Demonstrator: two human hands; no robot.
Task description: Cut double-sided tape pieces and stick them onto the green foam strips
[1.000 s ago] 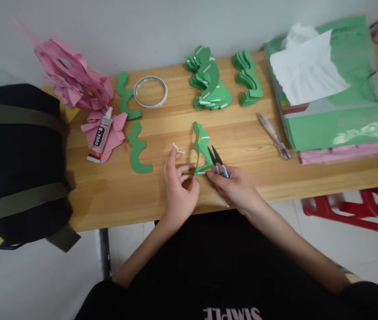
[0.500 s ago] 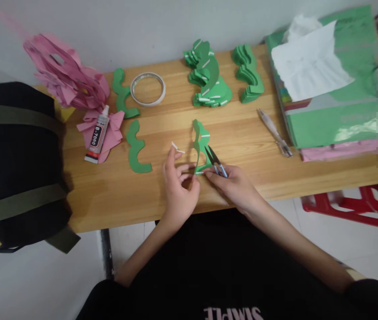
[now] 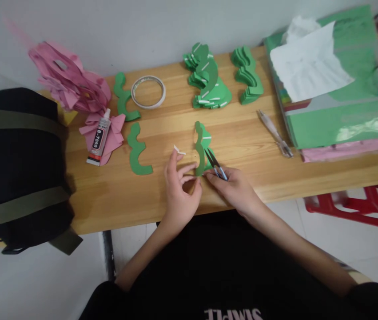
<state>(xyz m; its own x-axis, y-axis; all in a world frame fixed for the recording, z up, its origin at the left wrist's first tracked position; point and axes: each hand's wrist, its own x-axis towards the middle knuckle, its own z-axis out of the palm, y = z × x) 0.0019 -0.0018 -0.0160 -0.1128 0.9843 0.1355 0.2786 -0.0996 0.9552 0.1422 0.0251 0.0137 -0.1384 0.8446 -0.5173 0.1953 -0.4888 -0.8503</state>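
In front of me is a green wavy-edged paper cutout [image 3: 200,153], folded lengthwise, with short white tape strips on its inner face. My left hand [image 3: 182,191] pinches its lower end between thumb and fingers. A small white strip of tape backing [image 3: 178,151] clings to the raised index fingertip. My right hand [image 3: 233,186] holds a small pair of scissors [image 3: 216,164] with light blue handles, blades pointing away from me. Its thumb and finger are at the cutout's lower right corner. Another green cutout [image 3: 138,153] lies flat to the left.
Behind are a tape roll [image 3: 148,92], stacked green cutouts [image 3: 208,84] and a second stack [image 3: 247,75]. A glue tube [image 3: 98,138] rests on pink paper at left, beside a black backpack [image 3: 18,169]. A pen [image 3: 274,133] and green paper packet [image 3: 335,124] lie right.
The cutout's left half has folded over toward the right, covering more of its inner face. Both hands have shifted only slightly, keeping hold of the cutout and scissors.
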